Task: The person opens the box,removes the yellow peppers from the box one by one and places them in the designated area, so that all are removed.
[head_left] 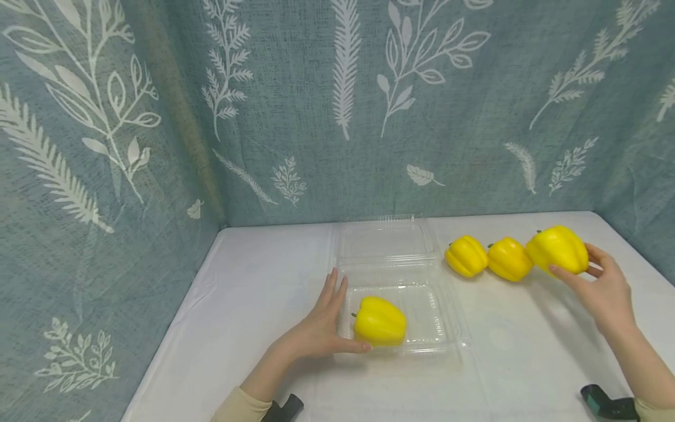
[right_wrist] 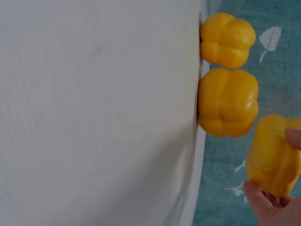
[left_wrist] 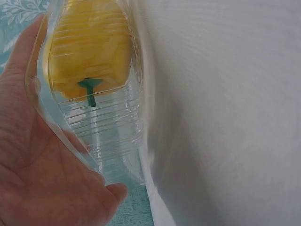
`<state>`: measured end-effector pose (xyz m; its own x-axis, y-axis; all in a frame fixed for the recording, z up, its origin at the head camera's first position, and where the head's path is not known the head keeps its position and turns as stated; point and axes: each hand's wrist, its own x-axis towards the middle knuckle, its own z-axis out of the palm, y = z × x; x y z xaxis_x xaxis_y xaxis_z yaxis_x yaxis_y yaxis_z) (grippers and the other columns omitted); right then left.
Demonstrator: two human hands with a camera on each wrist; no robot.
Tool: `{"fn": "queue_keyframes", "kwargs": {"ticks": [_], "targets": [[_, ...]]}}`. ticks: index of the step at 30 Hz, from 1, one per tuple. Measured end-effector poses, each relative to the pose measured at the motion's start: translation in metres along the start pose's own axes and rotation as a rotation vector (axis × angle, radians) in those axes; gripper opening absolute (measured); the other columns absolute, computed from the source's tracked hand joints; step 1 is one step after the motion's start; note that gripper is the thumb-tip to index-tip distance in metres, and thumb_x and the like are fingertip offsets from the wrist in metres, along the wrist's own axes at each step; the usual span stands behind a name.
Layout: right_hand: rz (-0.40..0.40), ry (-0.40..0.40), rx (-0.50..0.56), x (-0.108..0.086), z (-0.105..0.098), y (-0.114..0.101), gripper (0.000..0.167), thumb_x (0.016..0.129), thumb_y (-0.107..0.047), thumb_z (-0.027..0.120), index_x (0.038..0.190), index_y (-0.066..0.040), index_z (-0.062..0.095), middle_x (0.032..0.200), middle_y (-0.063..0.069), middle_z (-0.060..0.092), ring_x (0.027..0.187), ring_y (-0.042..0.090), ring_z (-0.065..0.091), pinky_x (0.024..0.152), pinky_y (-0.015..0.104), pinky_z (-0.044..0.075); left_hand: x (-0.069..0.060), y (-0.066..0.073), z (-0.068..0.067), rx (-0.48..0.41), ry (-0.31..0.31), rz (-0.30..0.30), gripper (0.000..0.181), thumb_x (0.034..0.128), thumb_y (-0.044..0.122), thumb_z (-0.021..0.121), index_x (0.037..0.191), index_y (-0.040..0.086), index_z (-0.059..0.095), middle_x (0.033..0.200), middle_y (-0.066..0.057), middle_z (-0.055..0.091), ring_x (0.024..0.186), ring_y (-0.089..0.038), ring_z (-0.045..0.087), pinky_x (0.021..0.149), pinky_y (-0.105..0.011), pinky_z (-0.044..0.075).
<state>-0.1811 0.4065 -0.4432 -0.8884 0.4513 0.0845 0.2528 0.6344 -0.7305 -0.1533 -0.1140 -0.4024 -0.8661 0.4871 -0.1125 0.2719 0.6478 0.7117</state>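
An open clear plastic container (head_left: pixel 427 313) holds one yellow pepper (head_left: pixel 381 321) lying in its left half, seen through the ribbed wall in the left wrist view. My left hand (head_left: pixel 321 328) rests against the container's left side, fingers spread and fairly straight, thumb along the front edge. My right hand (head_left: pixel 606 287) grips another yellow pepper (head_left: pixel 558 251) between thumb and fingers; in the right wrist view this pepper (right_wrist: pixel 273 155) is off the table. Two more yellow peppers, one (head_left: pixel 466 256) on the left and one (head_left: pixel 509 259) beside it, sit left of the right hand.
The container's clear lid (head_left: pixel 385 241) lies folded back behind it on the white table (head_left: pixel 263 281). A blue-green curtain (head_left: pixel 316 176) with white leaf prints stands behind and at the sides. Dark straps or devices show at both wrists.
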Motion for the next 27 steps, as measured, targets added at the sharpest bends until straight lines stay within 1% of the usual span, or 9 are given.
{"fn": "queue_keyframes", "kwargs": {"ticks": [3, 5, 7, 10, 12, 16, 18, 22, 27], "targets": [[0.015, 0.006, 0.023, 0.011, 0.004, 0.016, 0.1, 0.086, -0.059, 0.062, 0.157, -0.011, 0.012, 0.158, 0.022, 0.02, 0.135, 0.05, 0.029, 0.094, 0.067, 0.039, 0.0, 0.0, 0.0, -0.004, 0.001, 0.0, 0.13, 0.0676, 0.054, 0.084, 0.157, 0.01, 0.001, 0.16, -0.007, -0.023, 0.147, -0.028, -0.015, 0.113, -0.06, 0.015], [0.028, 0.006, 0.03, 0.015, 0.004, 0.019, 0.1, 0.087, -0.059, 0.062, 0.157, -0.01, 0.011, 0.157, 0.023, 0.02, 0.135, 0.05, 0.028, 0.095, 0.067, 0.038, 0.001, -0.001, 0.0, -0.004, 0.003, -0.001, 0.13, 0.0676, 0.054, 0.084, 0.157, 0.01, 0.001, 0.16, -0.007, -0.023, 0.147, -0.028, -0.015, 0.113, -0.06, 0.015], [0.037, 0.001, 0.026, 0.014, 0.003, 0.017, 0.1, 0.087, -0.059, 0.061, 0.157, -0.008, 0.011, 0.156, 0.025, 0.02, 0.134, 0.05, 0.029, 0.096, 0.066, 0.038, 0.001, -0.001, 0.001, -0.003, 0.004, -0.001, 0.13, 0.0676, 0.055, 0.084, 0.157, 0.01, 0.001, 0.16, -0.007, -0.023, 0.147, -0.029, -0.014, 0.113, -0.06, 0.015], [0.042, -0.031, 0.044, 0.007, -0.004, 0.004, 0.099, 0.089, -0.055, 0.061, 0.155, -0.002, 0.01, 0.155, 0.028, 0.019, 0.133, 0.052, 0.029, 0.096, 0.066, 0.037, 0.0, 0.0, 0.001, 0.0, 0.002, -0.002, 0.13, 0.0675, 0.055, 0.084, 0.157, 0.011, 0.001, 0.16, -0.007, -0.023, 0.147, -0.029, -0.014, 0.113, -0.06, 0.015], [0.054, -0.053, 0.028, -0.001, -0.009, -0.01, 0.099, 0.09, -0.054, 0.06, 0.155, 0.001, 0.009, 0.154, 0.03, 0.019, 0.131, 0.051, 0.03, 0.096, 0.064, 0.039, 0.0, -0.001, 0.001, 0.001, 0.002, 0.0, 0.13, 0.0676, 0.055, 0.084, 0.157, 0.01, 0.001, 0.16, -0.007, -0.023, 0.147, -0.029, -0.014, 0.113, -0.06, 0.015], [0.056, -0.106, 0.051, -0.015, -0.018, -0.038, 0.095, 0.093, -0.044, 0.06, 0.151, 0.01, 0.007, 0.152, 0.037, 0.015, 0.13, 0.057, 0.027, 0.098, 0.067, 0.035, 0.001, -0.001, 0.001, 0.006, 0.002, 0.005, 0.13, 0.0678, 0.055, 0.084, 0.157, 0.01, 0.0, 0.16, -0.007, -0.023, 0.147, -0.029, -0.014, 0.113, -0.06, 0.015], [0.051, -0.123, 0.052, -0.02, -0.02, -0.048, 0.093, 0.094, -0.04, 0.06, 0.148, 0.014, 0.007, 0.15, 0.04, 0.014, 0.129, 0.06, 0.027, 0.099, 0.069, 0.032, 0.001, -0.002, 0.001, 0.008, 0.003, 0.008, 0.13, 0.0679, 0.055, 0.084, 0.157, 0.01, 0.001, 0.16, -0.007, -0.023, 0.147, -0.03, -0.014, 0.113, -0.06, 0.015], [0.033, -0.15, 0.019, -0.021, -0.022, -0.055, 0.09, 0.095, -0.035, 0.06, 0.145, 0.02, 0.009, 0.144, 0.046, 0.017, 0.124, 0.061, 0.029, 0.097, 0.069, 0.033, 0.001, -0.003, 0.002, 0.008, 0.002, 0.011, 0.13, 0.068, 0.055, 0.084, 0.157, 0.01, 0.001, 0.16, -0.006, -0.024, 0.147, -0.029, -0.015, 0.113, -0.06, 0.015], [0.022, -0.185, -0.014, -0.017, -0.022, -0.051, 0.089, 0.095, -0.033, 0.06, 0.141, 0.024, 0.011, 0.14, 0.049, 0.018, 0.124, 0.063, 0.026, 0.1, 0.07, 0.03, 0.0, -0.002, 0.001, 0.009, 0.0, 0.01, 0.129, 0.0681, 0.055, 0.084, 0.157, 0.01, 0.001, 0.16, -0.006, -0.024, 0.146, -0.028, -0.015, 0.113, -0.06, 0.015]]}}
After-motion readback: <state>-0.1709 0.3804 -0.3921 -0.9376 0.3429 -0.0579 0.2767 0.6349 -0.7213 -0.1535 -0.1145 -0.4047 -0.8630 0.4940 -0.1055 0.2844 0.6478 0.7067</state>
